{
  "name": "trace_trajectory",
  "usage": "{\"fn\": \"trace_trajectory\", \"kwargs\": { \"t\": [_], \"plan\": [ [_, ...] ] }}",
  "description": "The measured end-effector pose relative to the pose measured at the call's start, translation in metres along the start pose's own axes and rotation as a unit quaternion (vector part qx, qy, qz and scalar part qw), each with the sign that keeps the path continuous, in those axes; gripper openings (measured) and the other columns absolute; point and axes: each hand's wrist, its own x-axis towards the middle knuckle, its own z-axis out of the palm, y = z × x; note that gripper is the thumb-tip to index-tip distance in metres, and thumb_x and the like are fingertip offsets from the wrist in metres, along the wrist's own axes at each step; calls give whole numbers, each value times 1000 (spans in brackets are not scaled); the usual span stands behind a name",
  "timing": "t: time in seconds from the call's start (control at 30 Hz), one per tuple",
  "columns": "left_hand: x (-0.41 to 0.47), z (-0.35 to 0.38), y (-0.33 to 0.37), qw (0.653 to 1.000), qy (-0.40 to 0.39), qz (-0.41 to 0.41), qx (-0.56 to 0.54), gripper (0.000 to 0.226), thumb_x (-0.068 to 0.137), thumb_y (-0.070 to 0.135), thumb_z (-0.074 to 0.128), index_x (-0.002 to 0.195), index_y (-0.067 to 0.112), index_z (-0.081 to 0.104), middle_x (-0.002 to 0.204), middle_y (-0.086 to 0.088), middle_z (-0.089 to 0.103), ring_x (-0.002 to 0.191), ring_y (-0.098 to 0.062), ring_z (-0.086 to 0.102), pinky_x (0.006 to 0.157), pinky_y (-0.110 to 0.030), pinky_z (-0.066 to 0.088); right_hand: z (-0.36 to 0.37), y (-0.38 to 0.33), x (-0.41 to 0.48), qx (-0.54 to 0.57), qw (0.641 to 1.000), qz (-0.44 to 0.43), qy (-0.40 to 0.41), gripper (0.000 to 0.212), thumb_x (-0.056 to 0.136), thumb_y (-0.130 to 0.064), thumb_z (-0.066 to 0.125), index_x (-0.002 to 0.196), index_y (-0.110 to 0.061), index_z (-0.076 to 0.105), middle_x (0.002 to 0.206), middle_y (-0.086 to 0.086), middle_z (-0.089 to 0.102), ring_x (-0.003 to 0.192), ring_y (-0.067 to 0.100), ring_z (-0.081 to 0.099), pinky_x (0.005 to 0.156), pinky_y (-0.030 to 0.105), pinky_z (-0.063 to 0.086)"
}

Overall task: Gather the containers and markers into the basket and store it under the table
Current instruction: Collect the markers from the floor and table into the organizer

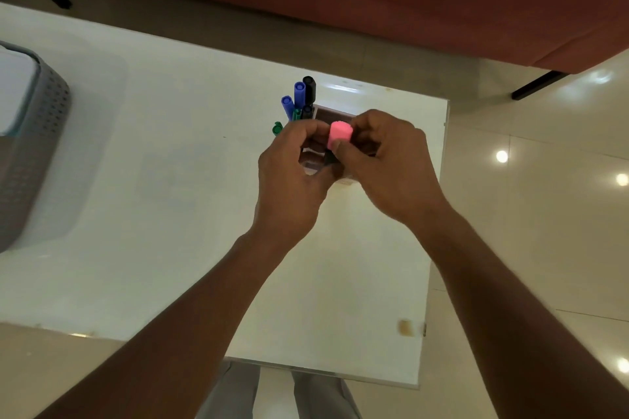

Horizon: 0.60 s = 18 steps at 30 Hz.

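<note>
— Where is the pink marker [339, 135]?
— Over the small holder [332, 112] towards the right end of the table [170, 180]. The right hand [384, 167] pinches it just under the cap, thumb against fingertips

— And the left hand [289, 173]?
— Its fingers are curled close against the same spot, but I cannot tell whether they hold the marker, the holder or nothing

— How will it handle?
— Light and stiff, I judge, with a smooth barrel that may slip, so a hold on the barrel below the cap seems safer than on the cap, which could pull off

— The rest?
— The blue, black and green markers [299, 95] stand splayed in the holder's far left corner. Loaded like that it looks top-heavy, so I would take it low, by both side walls, and keep it upright

— Where does it go?
— To the grey basket [41, 133] at the table's left edge, well apart from the hands, with a white container [13, 88] already in it
</note>
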Motion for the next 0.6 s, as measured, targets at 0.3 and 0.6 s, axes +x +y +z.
{"fn": "trace_trajectory", "kwargs": {
  "t": [0.3, 0.6],
  "plan": [
    [-16, -3, -42, 998, -30, -39, 32, 49, 84, -4, 64, 130, 10, 56, 123, -3, 64, 109, -16, 62, 94, -38, 53, 26, 5, 13, -154, 985, -42, -62, 7, 96, -15, 56, 102, -11, 57, 82, 3, 61, 64, 13, 54, 56, 24, 43],
    [-18, 2, -55, 996, -51, -47, 54, 53, 85, 1, 65, 133, 20, 52, 126, 3, 62, 108, -14, 59, 92, -36, 54, 53, 21, 8, -236, 969, -11, -78, 18, 95, -1, 47, 107, -10, 57, 88, 6, 58, 70, 17, 49, 63, 29, 46]
  ]
}}
